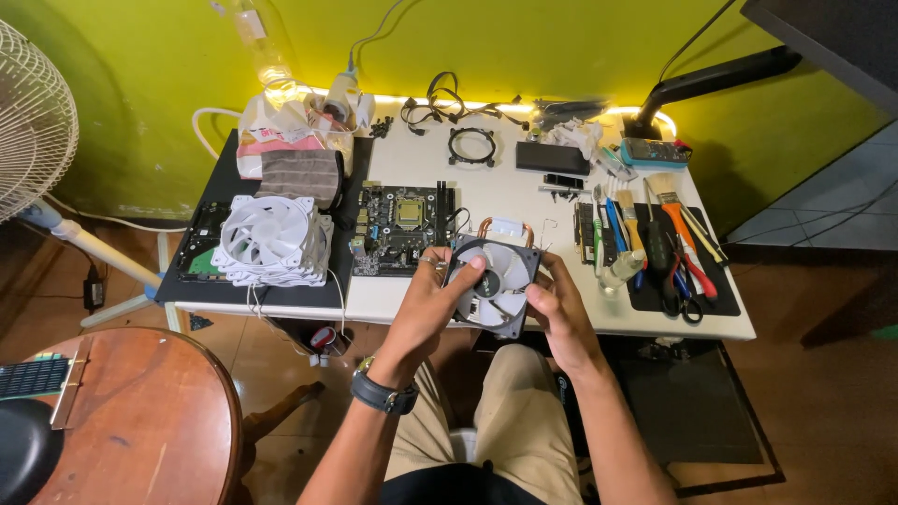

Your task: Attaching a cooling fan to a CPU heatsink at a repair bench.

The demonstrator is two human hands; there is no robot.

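Head view: I judge best handling is grip on frame edges only, thumbs off blades, cooler fan [493, 285] kept level above table [561, 323] front edge. Left hand [432, 299] closed round fan's left side, thumb on its face. Right hand [554, 304] clasps right edge, fingers curled behind. Motherboard [402, 229] just beyond.

The left fingers [440, 281] cover the near-left edge of the cooler fan [493, 285]; the right fingers [547, 295] hide its right corner. Behind the fingers, the fan blocks the heatsink [505, 227] body. Far left of them, the frame's edge cuts the standing fan [28, 122].
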